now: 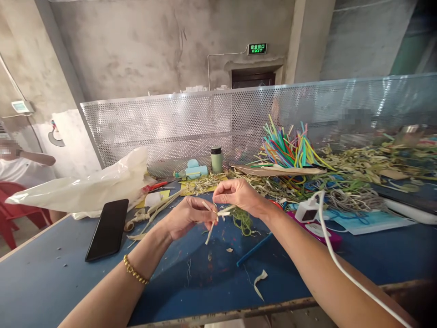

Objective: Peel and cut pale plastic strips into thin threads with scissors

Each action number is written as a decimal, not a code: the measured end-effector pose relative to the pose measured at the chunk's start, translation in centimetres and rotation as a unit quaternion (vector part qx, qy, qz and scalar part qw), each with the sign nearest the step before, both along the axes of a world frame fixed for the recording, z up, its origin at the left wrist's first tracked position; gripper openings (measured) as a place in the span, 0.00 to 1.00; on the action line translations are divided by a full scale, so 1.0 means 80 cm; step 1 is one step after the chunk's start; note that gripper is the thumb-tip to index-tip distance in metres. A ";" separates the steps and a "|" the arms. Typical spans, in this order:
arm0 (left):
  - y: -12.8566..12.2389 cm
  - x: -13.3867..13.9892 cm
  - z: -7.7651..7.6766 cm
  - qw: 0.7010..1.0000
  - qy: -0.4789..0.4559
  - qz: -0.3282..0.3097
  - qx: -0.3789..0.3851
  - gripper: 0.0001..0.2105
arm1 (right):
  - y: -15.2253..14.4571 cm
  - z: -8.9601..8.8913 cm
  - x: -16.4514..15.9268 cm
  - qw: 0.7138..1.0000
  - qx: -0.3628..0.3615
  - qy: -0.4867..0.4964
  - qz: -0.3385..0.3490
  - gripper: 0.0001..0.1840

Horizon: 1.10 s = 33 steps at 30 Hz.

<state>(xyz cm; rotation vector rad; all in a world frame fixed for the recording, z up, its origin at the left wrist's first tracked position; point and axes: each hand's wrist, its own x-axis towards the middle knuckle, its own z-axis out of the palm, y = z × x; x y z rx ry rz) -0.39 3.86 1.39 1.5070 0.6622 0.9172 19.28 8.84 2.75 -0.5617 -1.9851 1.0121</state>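
"Pale, flat, husk-like strips [223,213] cross in a little knot, ends poking out like spokes. Which hand has them?"

"The left hand [189,216]. Its thumb and fingers pinch them near the crossing, so they jut just past the fingertips."

"And the right hand [235,197]?"

"Just above the strips, thumb and forefinger drawn close together. I can't tell whether they grip a thin strand."

"What's around them?"

"Stringy green strands [243,222] in a loose tangle nearby, a straight blue rod [254,249], and a curled, dry scrap [260,284] on the blue tabletop [164,291]."
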 end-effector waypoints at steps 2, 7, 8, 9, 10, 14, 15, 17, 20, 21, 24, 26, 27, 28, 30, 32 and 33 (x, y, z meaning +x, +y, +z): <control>-0.001 0.000 0.001 0.998 -0.053 -0.001 -0.026 0.06 | 0.000 -0.002 -0.001 0.995 -0.088 0.038 0.026 0.15; 0.003 0.001 0.003 0.988 -0.145 0.043 -0.032 0.08 | -0.005 -0.011 -0.016 0.989 -0.116 0.089 0.018 0.12; 0.005 0.001 0.003 0.986 -0.154 0.060 -0.029 0.08 | -0.007 -0.012 -0.020 0.992 -0.091 0.093 -0.004 0.11; 0.006 0.001 0.003 0.983 -0.162 0.080 -0.025 0.08 | -0.009 -0.012 -0.023 0.994 -0.055 0.094 -0.026 0.10; 0.008 0.002 0.002 0.980 -0.168 0.102 -0.020 0.08 | -0.010 -0.013 -0.026 0.995 -0.010 0.091 -0.050 0.09; 0.013 0.005 -0.002 0.969 -0.150 0.193 0.024 0.08 | -0.016 -0.013 -0.029 0.962 0.210 0.017 -0.173 0.08; 0.014 0.007 -0.004 0.966 -0.139 0.215 0.039 0.08 | -0.017 -0.014 -0.029 0.946 0.254 -0.012 -0.200 0.08; 0.016 0.009 -0.007 0.959 -0.120 0.250 0.064 0.08 | -0.020 -0.014 -0.028 0.919 0.311 -0.065 -0.233 0.09; 0.016 0.010 -0.010 0.951 -0.110 0.278 0.080 0.08 | -0.025 -0.014 -0.027 0.895 0.349 -0.116 -0.251 0.11; 0.016 0.010 -0.011 0.949 -0.111 0.282 0.082 0.08 | -0.026 -0.013 -0.027 0.890 0.358 -0.126 -0.251 0.12; 0.017 0.011 -0.011 0.947 -0.113 0.289 0.085 0.08 | -0.028 -0.012 -0.027 0.883 0.375 -0.129 -0.250 0.12; 0.017 0.011 -0.011 0.946 -0.113 0.290 0.086 0.08 | -0.028 -0.012 -0.026 0.883 0.378 -0.119 -0.251 0.11; 0.017 0.011 -0.010 0.946 -0.112 0.290 0.087 0.08 | -0.028 -0.012 -0.026 0.884 0.377 -0.114 -0.252 0.10; 0.016 0.012 -0.010 0.947 -0.111 0.290 0.088 0.08 | -0.028 -0.012 -0.026 0.885 0.376 -0.110 -0.252 0.10; 0.015 0.014 -0.010 0.948 -0.110 0.286 0.087 0.09 | -0.028 -0.012 -0.027 0.887 0.374 -0.103 -0.248 0.09; 0.013 0.016 -0.010 0.950 -0.114 0.279 0.082 0.09 | -0.028 -0.012 -0.027 0.890 0.372 -0.099 -0.243 0.09; 0.012 0.017 -0.010 0.951 -0.117 0.276 0.080 0.09 | -0.028 -0.012 -0.028 0.891 0.371 -0.098 -0.241 0.08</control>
